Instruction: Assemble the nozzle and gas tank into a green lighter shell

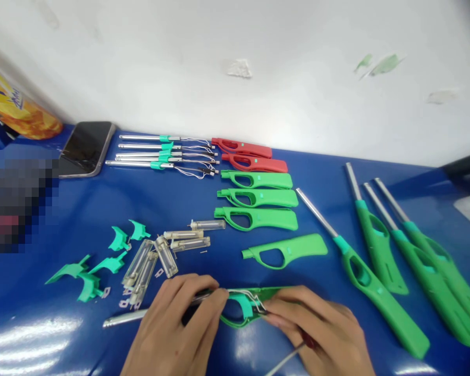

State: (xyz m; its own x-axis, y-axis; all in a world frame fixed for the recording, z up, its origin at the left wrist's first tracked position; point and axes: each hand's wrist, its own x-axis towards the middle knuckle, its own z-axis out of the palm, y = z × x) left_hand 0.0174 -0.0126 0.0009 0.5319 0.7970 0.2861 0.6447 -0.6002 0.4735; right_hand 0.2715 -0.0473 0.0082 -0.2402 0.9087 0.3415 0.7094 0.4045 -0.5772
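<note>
Low in the middle lies a green lighter half-shell, with a teal trigger and white wires inside it. My left hand is closed over the shell's front end and a metal lighter tube, which sticks out to the left. At the shell's rear, my right hand pinches a small black igniter part at the wire ends. A thin screwdriver with a dark red handle end is tucked in the same hand, its shaft pointing down-left. My fingers hide much of the shell.
Red half-shells, green half-shells and wired tubes lie behind. Clear fuel tanks and teal triggers are left; assembled green lighters right. A phone and bottle stand near the wall.
</note>
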